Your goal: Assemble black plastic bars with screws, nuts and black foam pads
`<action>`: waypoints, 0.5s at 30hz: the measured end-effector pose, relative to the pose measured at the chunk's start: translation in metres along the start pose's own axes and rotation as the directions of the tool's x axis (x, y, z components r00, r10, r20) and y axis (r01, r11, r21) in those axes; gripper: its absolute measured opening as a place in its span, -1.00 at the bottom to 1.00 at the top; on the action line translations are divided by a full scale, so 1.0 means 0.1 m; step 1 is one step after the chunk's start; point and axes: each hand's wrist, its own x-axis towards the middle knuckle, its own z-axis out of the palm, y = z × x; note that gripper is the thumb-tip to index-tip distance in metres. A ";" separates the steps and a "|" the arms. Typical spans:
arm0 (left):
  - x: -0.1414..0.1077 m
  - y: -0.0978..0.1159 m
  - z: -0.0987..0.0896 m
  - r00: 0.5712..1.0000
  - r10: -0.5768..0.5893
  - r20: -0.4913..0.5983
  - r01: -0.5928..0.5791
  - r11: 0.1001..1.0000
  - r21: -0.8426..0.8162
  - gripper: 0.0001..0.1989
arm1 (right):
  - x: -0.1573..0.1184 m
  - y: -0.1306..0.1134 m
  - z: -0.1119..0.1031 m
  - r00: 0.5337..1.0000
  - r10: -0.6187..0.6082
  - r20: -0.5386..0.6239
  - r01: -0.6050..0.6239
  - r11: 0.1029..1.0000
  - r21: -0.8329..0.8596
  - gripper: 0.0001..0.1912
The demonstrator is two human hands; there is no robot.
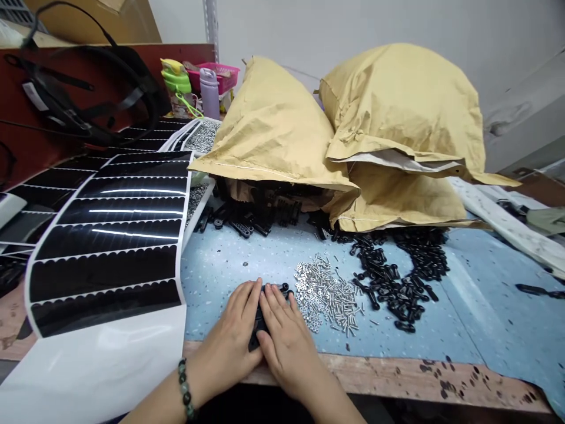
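Both hands lie side by side over black plastic parts (260, 324) near the front edge of the blue mat (212, 277). My left hand (236, 330), below a dark bead bracelet (184, 388), rests along the left of these parts, its fingers stretched and together. My right hand (285, 335) lies palm down on their right side with its fingers stretched forward. The hands mostly cover the parts, so their number cannot be told. Just right of my right hand is a pile of small silver screws and nuts (329, 294).
Black parts (397, 282) are heaped at the right. Paper sacks (282, 129) stand behind, one spilling black parts. Black sticker sheets (110, 253) cover the left. A green bottle (176, 82), a purple bottle (209, 94) and a pink basket (227, 76) are at the back.
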 end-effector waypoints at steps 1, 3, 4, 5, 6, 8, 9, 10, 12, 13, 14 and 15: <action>0.01 -0.01 -0.01 1.000 -0.006 -0.003 0.006 1.000 -0.006 -0.11 | 0.02 -0.01 -0.01 1.000 -0.014 0.005 0.014 1.000 0.022 -0.33; 0.02 -0.01 -0.03 1.000 -0.010 -0.007 0.010 1.000 -0.012 -0.14 | 0.04 -0.01 -0.04 0.998 -0.056 -0.002 0.056 0.996 0.072 -0.35; 0.03 -0.01 -0.05 1.000 -0.011 -0.008 0.011 1.000 -0.010 -0.16 | 0.04 0.00 -0.05 0.997 -0.072 -0.012 0.073 0.992 0.100 -0.36; 0.03 -0.01 -0.06 1.000 -0.012 -0.010 0.012 1.000 -0.002 -0.19 | 0.03 0.02 -0.05 0.996 -0.083 -0.029 0.086 0.987 0.135 -0.37; 0.04 -0.01 -0.07 1.000 -0.011 -0.009 0.011 1.000 0.014 -0.22 | 0.03 0.04 -0.06 0.995 -0.090 -0.047 0.098 0.979 0.181 -0.39; 0.07 0.00 -0.08 1.000 0.002 -0.011 -0.001 0.998 0.058 -0.26 | -0.01 0.11 -0.08 0.992 -0.091 -0.089 0.116 0.938 0.325 -0.47; 0.08 0.00 -0.09 1.000 0.013 -0.015 -0.011 0.997 0.079 -0.28 | -0.04 0.15 -0.10 0.990 -0.066 -0.127 0.113 0.904 0.413 -0.52; 0.10 0.00 -0.09 1.000 0.025 -0.017 -0.023 0.996 0.091 -0.31 | -0.07 0.19 -0.12 0.983 -0.016 -0.182 0.106 0.863 0.494 -0.57; 0.11 -0.01 -0.12 0.999 0.041 -0.017 -0.039 0.996 0.076 -0.35 | -0.16 0.27 -0.19 0.935 0.145 -0.323 0.088 0.789 0.608 -0.63; 0.11 -0.01 -0.15 0.999 0.030 -0.021 -0.029 0.998 0.049 -0.36 | -0.19 0.30 -0.22 0.892 0.229 -0.391 0.083 0.766 0.637 -0.65; 0.10 -0.01 -0.19 1.000 0.000 -0.029 0.001 1.000 0.010 -0.37 | -0.21 0.33 -0.26 0.848 0.291 -0.443 0.084 0.752 0.654 -0.66; 0.08 0.00 -0.23 0.998 -0.052 -0.037 0.050 0.998 -0.044 -0.37 | -0.22 0.35 -0.30 0.816 0.325 -0.478 0.092 0.743 0.663 -0.67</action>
